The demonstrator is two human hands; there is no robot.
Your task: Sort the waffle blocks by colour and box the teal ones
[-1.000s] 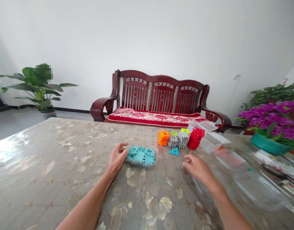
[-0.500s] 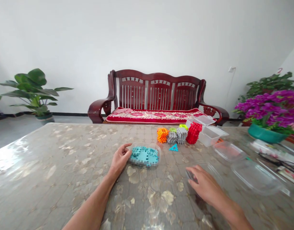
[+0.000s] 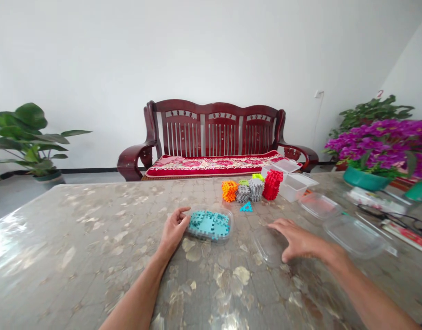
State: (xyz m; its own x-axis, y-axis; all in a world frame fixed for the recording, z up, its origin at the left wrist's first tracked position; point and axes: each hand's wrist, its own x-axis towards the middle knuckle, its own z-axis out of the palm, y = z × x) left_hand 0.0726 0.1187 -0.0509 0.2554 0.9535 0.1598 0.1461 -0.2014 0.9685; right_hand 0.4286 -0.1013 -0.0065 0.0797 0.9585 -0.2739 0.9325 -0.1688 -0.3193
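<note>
My left hand (image 3: 174,229) cups the left side of a small clear tub (image 3: 228,228) packed with teal interlocking blocks (image 3: 208,224) on the table. My right hand (image 3: 298,239) lies flat, fingers spread, on a clear plastic lid (image 3: 268,245) to the right of the tub. A single teal triangle piece (image 3: 246,207) lies just beyond the tub. Behind it stand clusters of orange (image 3: 229,190), grey (image 3: 249,191), green (image 3: 257,176) and red blocks (image 3: 272,184).
Open clear boxes (image 3: 292,180) and shallow clear trays (image 3: 353,234) sit at the right of the patterned table (image 3: 76,238). Purple flowers in a teal pot (image 3: 365,178) and cables occupy the far right. A red wooden bench (image 3: 214,142) stands behind.
My right hand has come back onto the clear lid and slid it left toward the teal tub. My left hand has stayed at the tub. The view has shifted slightly.
</note>
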